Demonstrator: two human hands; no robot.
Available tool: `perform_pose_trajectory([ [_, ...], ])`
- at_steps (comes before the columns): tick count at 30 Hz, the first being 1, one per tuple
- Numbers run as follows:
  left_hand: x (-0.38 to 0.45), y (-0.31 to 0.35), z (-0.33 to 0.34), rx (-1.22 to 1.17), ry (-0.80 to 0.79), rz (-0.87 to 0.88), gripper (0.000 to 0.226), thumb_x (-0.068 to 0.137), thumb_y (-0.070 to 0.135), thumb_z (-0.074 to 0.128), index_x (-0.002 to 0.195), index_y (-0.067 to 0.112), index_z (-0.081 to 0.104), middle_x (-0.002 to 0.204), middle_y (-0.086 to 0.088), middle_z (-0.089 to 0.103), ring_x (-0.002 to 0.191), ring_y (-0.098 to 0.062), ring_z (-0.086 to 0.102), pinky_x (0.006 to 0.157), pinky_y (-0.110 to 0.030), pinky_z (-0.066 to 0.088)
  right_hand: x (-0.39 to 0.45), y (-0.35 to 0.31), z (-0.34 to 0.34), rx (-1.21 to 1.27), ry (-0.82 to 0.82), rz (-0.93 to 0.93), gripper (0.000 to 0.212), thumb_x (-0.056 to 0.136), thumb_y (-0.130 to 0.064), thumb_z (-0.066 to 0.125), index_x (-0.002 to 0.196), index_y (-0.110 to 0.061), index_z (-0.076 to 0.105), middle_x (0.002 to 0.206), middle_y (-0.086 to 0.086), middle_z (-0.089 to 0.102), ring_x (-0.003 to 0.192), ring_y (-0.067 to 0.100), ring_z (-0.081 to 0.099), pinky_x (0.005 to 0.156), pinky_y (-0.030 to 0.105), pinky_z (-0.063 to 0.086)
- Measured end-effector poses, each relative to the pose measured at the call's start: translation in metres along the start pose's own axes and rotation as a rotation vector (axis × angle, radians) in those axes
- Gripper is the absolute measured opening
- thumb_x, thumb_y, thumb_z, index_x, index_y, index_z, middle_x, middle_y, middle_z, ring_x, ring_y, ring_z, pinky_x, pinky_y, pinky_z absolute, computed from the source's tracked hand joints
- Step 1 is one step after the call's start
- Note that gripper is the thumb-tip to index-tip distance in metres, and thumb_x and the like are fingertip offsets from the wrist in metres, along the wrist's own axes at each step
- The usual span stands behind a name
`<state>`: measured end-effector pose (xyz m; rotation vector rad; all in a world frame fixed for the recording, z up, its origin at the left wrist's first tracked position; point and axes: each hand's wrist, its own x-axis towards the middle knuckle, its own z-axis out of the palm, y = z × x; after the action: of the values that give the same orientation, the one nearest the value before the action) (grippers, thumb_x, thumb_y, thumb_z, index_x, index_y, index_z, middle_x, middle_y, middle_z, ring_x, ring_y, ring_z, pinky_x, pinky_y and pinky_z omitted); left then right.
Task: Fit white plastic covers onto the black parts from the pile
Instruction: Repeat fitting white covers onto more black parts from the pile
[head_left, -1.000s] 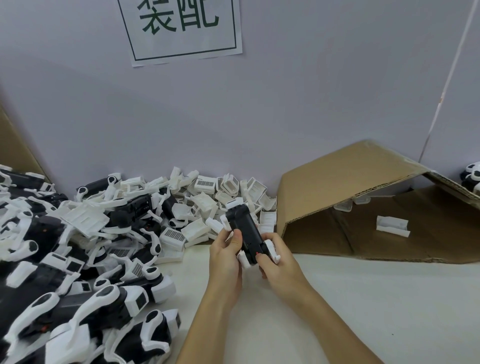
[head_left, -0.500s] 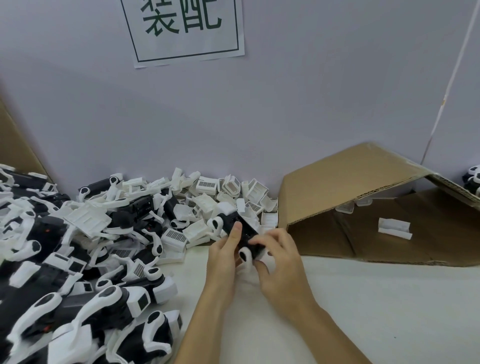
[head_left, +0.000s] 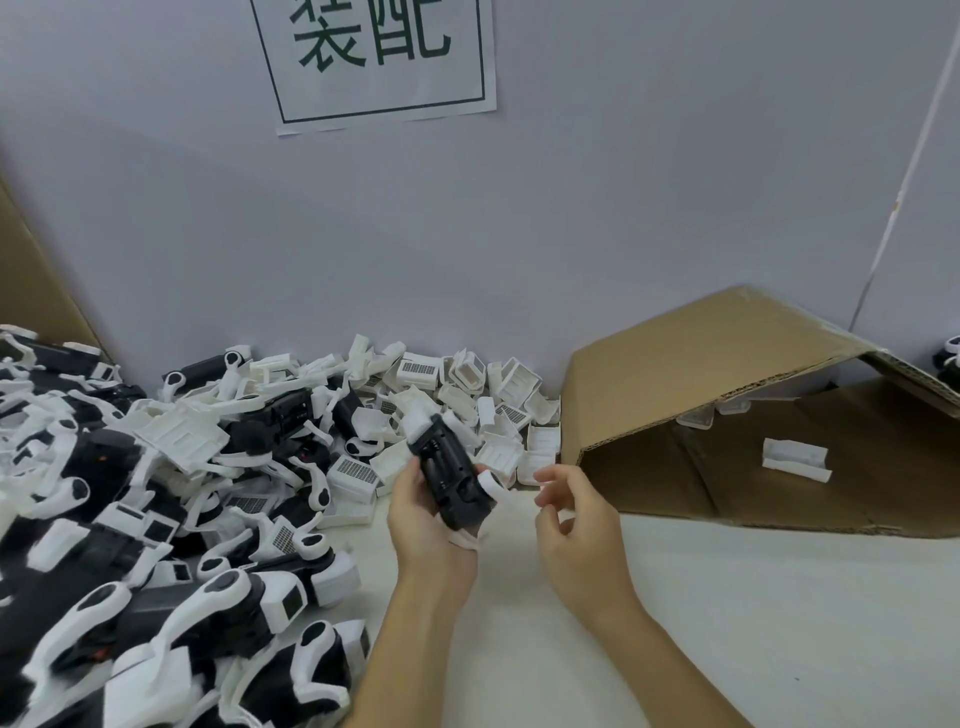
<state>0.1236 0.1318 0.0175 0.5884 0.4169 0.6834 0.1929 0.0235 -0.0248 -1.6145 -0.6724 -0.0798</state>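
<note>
Hands: the left hand (head_left: 422, 525) grips the black part from below and from its left side, thumb laid along the left edge; the right hand (head_left: 574, 525) hangs just to the right, apart from the part, fingers loosely curled and holding nothing.
Black part (head_left: 451, 480): one in hand, held above the tabletop at the near edge of the pile; its long axis runs from the palm up and away toward the wall, leaning slightly left, with the open ribbed face turned toward the camera.
White pieces on the part: one white cap (head_left: 420, 418) sits at its far end, one curved white arm (head_left: 492, 486) juts from its right side, and one white bit (head_left: 464, 540) shows under its near end by the palm.
Loose white covers (head_left: 511, 387): a heap against the wall behind the held part, too many and too jumbled to count.
Pile (head_left: 171, 519): black parts with white arms, spread over the left of the tabletop to the near edge; number cannot be told.
Cardboard box (head_left: 727, 364): one, lying on its side at the right, open toward the camera.
Inside the box: one white cover (head_left: 795, 457) on its floor; two more pale pieces lie deeper in shadow.
Tabletop (head_left: 753, 613): white, beneath both forearms.
Wall sign (head_left: 382, 57): one white sheet with dark green characters in a frame, above the heap.
</note>
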Motion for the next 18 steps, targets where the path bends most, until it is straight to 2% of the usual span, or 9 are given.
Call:
perform_pose_trajectory([
  [3,0.004,0.007,-0.005,-0.165,0.061,0.029,0.035,0.103,0.033,0.04,0.113,0.009,0.065,0.097,-0.015,0.071,0.081,-0.029,0.069,0.076,-0.039,0.056,0.003,0.003,0.001,-0.077,-0.018,0.039,0.038,0.091,0.002,0.052,0.097,-0.035,0.061,0.087,-0.007,0.063,0.077,0.0,0.057,0.062,0.013,0.045],
  [5,0.004,0.012,-0.007,-0.199,0.069,0.049,0.039,0.104,0.033,0.038,0.118,0.006,0.063,0.096,-0.021,0.072,0.092,-0.037,0.068,0.082,-0.041,0.055,0.004,0.003,0.004,-0.133,-0.036,0.019,0.033,0.093,0.0,0.053,0.102,-0.03,0.062,0.088,-0.01,0.063,0.082,0.0,0.058,0.065,0.011,0.046],
  [7,0.004,0.014,-0.008,-0.2,0.072,0.057,0.04,0.105,0.033,0.038,0.12,0.005,0.062,0.093,-0.022,0.073,0.099,-0.039,0.067,0.083,-0.041,0.056,0.005,0.0,0.008,-0.179,-0.078,-0.001,0.031,0.094,-0.002,0.054,0.106,-0.03,0.06,0.093,-0.012,0.063,0.086,0.005,0.06,0.07,0.011,0.047],
  [9,0.004,0.014,-0.008,-0.181,0.08,0.055,0.039,0.105,0.033,0.04,0.123,0.006,0.061,0.095,-0.021,0.07,0.091,-0.035,0.069,0.076,-0.04,0.06,0.012,-0.004,0.014,-0.245,-0.143,-0.018,0.031,0.095,-0.004,0.055,0.12,-0.023,0.058,0.107,-0.007,0.06,0.101,0.012,0.059,0.086,0.017,0.047],
  [11,0.007,0.012,-0.007,-0.139,0.105,0.058,0.039,0.104,0.033,0.044,0.128,0.008,0.06,0.101,-0.02,0.069,0.085,-0.03,0.069,0.07,-0.038,0.06,0.025,-0.009,0.018,-0.365,-0.226,-0.048,0.044,0.098,-0.006,0.053,0.141,-0.013,0.046,0.13,0.001,0.052,0.122,0.017,0.049,0.102,0.024,0.039],
  [14,0.01,0.01,-0.007,-0.081,0.115,0.062,0.038,0.103,0.034,0.046,0.122,0.006,0.063,0.095,-0.02,0.069,0.078,-0.03,0.067,0.067,-0.036,0.057,0.046,-0.015,0.029,-0.581,-0.335,-0.018,0.062,0.097,-0.005,0.05,0.153,-0.011,0.025,0.15,0.008,0.029,0.139,0.025,0.031,0.108,0.03,0.032],
  [16,0.01,0.009,-0.006,-0.056,0.115,0.066,0.035,0.103,0.033,0.045,0.107,0.006,0.067,0.08,-0.017,0.071,0.068,-0.027,0.068,0.061,-0.032,0.058,0.056,-0.018,0.037,-0.761,-0.389,0.057,0.067,0.095,-0.012,0.053,0.153,-0.012,0.02,0.153,0.013,0.022,0.14,0.032,0.027,0.111,0.04,0.032],
  [18,0.009,0.008,-0.005,-0.057,0.115,0.073,0.034,0.103,0.03,0.045,0.095,0.007,0.068,0.071,-0.015,0.071,0.06,-0.025,0.069,0.055,-0.029,0.058,0.063,-0.019,0.042,-0.889,-0.444,0.117,0.066,0.094,-0.02,0.056,0.15,-0.011,0.023,0.15,0.016,0.025,0.137,0.036,0.03,0.111,0.047,0.031],
])
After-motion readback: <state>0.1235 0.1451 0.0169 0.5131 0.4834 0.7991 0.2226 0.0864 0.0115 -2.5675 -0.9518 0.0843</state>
